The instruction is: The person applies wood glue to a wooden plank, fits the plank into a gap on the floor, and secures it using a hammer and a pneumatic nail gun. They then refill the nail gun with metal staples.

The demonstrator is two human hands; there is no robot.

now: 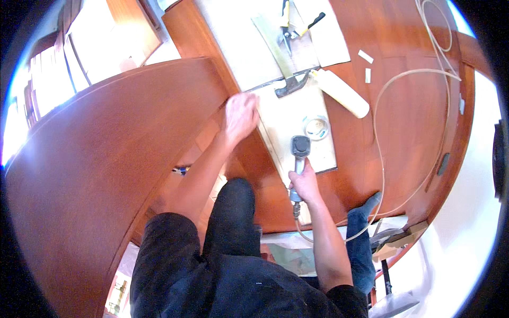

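Note:
My right hand (304,183) is wrapped round the grip of a small grey air nailer (300,147), whose dark round head points away from me. A clear air hose (305,236) runs from the fitting at its lower end. My left hand (241,115) is at the left edge of the pale board (275,127), by the brown wooden panel. Its fingers look curled but are blurred, so whether they hold anything is unclear. On the board, beyond the nailer, lie a roll of clear tape (316,128) and a hammer (291,85). A cream squeeze bottle (342,94) rests across its right edge.
Pliers (287,34) and a tool with a black handle (313,25) lie on the far white sheet. Two small white strips (367,63) sit on the reddish-brown wood surface (408,122). The hose loops across the right side. A large curved wooden panel (106,143) rises at left.

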